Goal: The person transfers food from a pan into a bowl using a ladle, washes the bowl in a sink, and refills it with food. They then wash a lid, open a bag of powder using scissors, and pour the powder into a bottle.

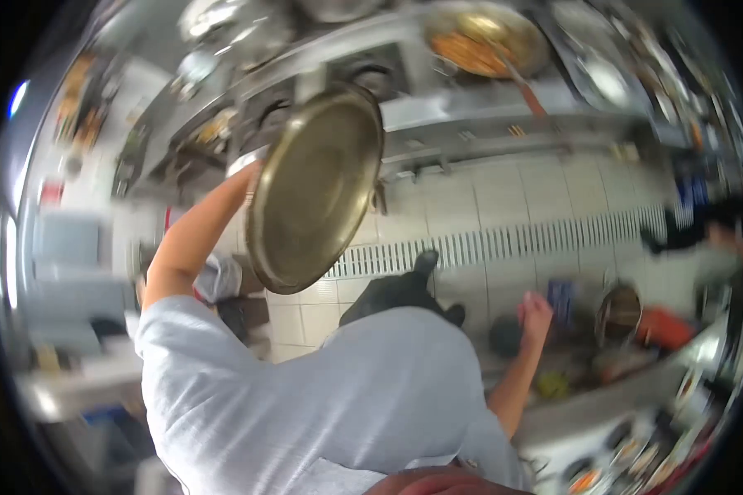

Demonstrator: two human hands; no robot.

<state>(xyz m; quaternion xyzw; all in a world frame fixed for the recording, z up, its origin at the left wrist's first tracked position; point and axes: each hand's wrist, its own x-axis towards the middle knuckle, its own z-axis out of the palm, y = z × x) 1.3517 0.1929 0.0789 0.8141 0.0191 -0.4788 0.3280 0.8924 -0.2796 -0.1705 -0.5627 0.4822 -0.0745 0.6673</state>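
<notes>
Left hand (250,175) has the big round metal pan (318,186) tilted up near the stove (421,111); its fingers are behind it, so can't tell their grip. I'd keep that rim clear of the stove edge. Right hand (537,312) is well apart, fingers too blurry to call. Far right, another person (698,227) is mostly cut off.

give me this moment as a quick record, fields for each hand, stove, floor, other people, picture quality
left hand: holding up a big round metal pan, possibly a lid; fingers mostly hidden
right hand: out to the side, nothing visible in it; finger pose blurred
stove: wok with orange-brown food and a long-handled utensil in it
floor: pale tiles, slotted drain
other people: someone in dark clothing, partly visible at the right edge
picture quality: motion-blurred
</notes>
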